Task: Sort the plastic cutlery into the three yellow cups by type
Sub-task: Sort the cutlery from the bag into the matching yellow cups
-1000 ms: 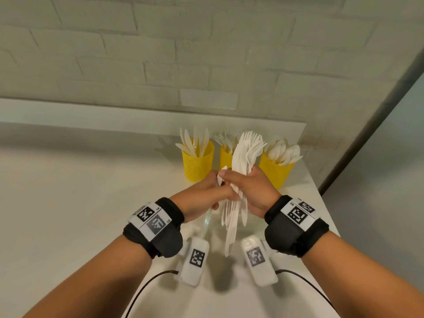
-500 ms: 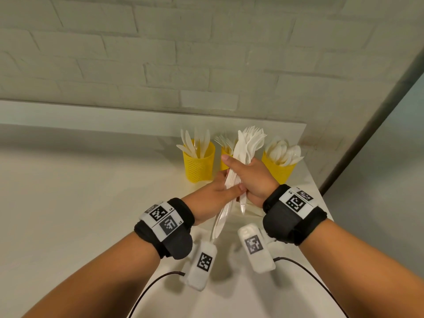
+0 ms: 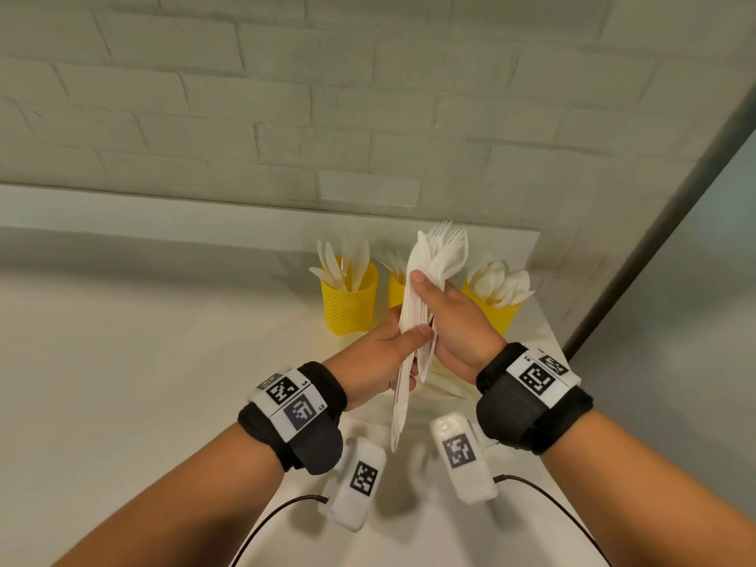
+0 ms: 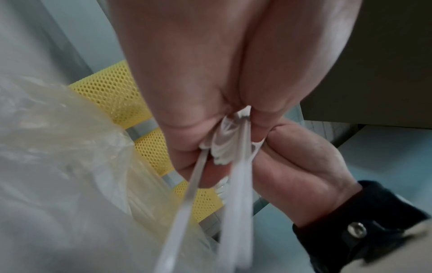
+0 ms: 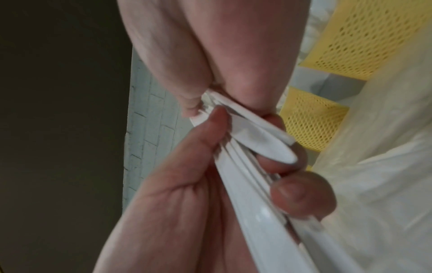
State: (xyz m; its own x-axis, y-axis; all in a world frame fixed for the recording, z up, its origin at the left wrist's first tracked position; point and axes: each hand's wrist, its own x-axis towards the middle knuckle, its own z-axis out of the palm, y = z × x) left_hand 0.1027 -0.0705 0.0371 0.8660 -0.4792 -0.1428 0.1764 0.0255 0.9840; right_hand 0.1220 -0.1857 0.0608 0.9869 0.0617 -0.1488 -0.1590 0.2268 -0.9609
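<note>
Three yellow mesh cups stand at the table's back right: the left cup (image 3: 349, 308) holds knives, the middle cup (image 3: 394, 288) forks, the right cup (image 3: 497, 317) spoons. In front of them my right hand (image 3: 429, 292) grips an upright bundle of white cutlery (image 3: 448, 255) with fork heads fanned on top. My left hand (image 3: 403, 335) pinches several long white pieces (image 3: 400, 407) that hang lower than the rest of the bundle. In the left wrist view these pieces' handles (image 4: 236, 194) run blurred toward the camera. The right wrist view shows both hands clamped on the handles (image 5: 252, 184).
A crumpled clear plastic bag (image 4: 58, 147) lies on the table under the hands, just before the cups. The white brick wall (image 3: 368, 116) rises close behind the cups. The table's right edge (image 3: 560, 354) is near the spoon cup.
The bundle has risen toward the cups in my right hand. My left hand has drawn several pieces downward, so they stick out below the rest.
</note>
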